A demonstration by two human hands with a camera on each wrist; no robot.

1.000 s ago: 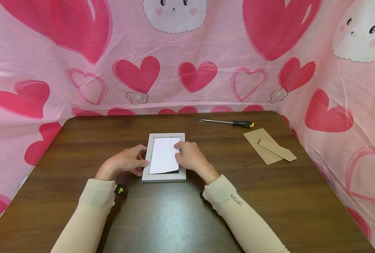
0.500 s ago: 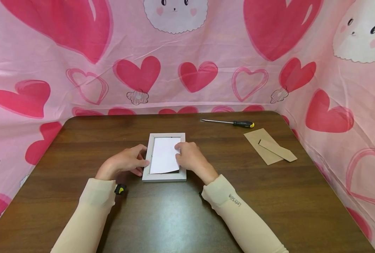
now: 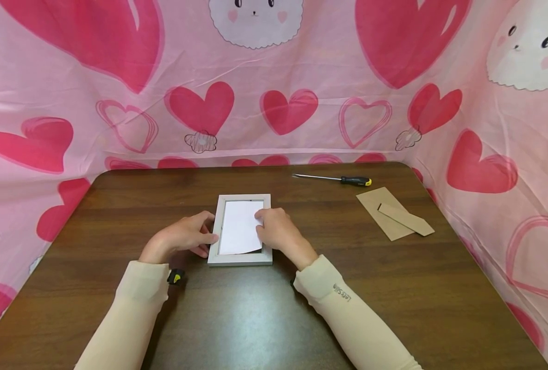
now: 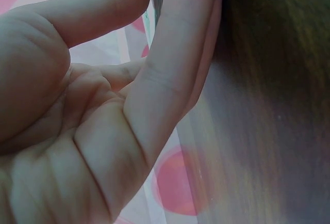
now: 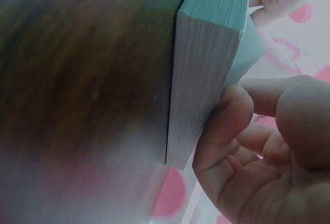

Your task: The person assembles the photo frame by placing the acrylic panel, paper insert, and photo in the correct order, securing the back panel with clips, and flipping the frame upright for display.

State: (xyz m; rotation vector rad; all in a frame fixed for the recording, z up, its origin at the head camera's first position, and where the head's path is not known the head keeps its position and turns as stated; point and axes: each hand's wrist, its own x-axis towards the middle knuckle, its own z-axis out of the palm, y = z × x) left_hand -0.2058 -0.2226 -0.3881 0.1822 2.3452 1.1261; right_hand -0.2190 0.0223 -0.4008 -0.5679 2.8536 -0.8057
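Observation:
A whitish picture frame lies flat on the brown wooden table. Inside its opening is a white sheet of paper, with a small dark strip showing beneath its lower right corner. My left hand grips the frame's left side, thumb on top and fingers along the outer edge. At the right edge of the sheet, my right hand pinches the paper between thumb and index finger. From the right wrist, the paper rises at a slant above the frame's side.
A screwdriver with a black and yellow handle lies at the back right. Nearer the right edge, a brown cardboard rectangle lies under a narrower cardboard strip. Pink heart-patterned cloth hangs around the table.

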